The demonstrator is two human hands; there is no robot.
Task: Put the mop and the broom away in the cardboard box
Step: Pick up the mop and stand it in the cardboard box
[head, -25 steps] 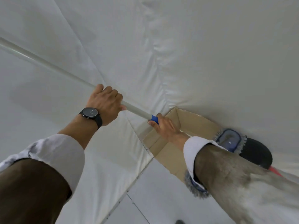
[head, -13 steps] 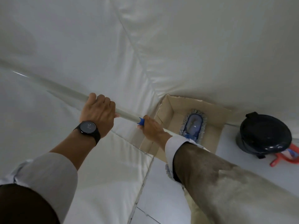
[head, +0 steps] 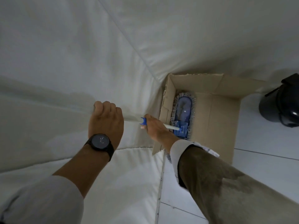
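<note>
Head view, looking down: the mop [head: 183, 110] is sitting head-down inside the open cardboard box [head: 221, 110], its blue fringed pad lying against the box's left inner wall, the pale handle [head: 131, 118] slanting up and out to the left over the box edge. The left hand [head: 106, 120] is wrapping around the handle higher up, fingers curled closed over the pole, a dark wristwatch [head: 99, 141] sitting on that wrist. The right hand [head: 153, 126] is gripping the handle lower down, right at the blue collar [head: 143, 121], fingers closed around the pole just outside the box's left flap. The box is standing on the pale tiled floor [head: 262, 138], tucked against white draped sheeting [head: 97, 46] that is covering the walls behind and to the left. A dark rounded bin-like object [head: 279, 107] is sitting on the floor to the right of the box, apart from it, partly cut off by the frame edge. The broom is not showing in this view.
</note>
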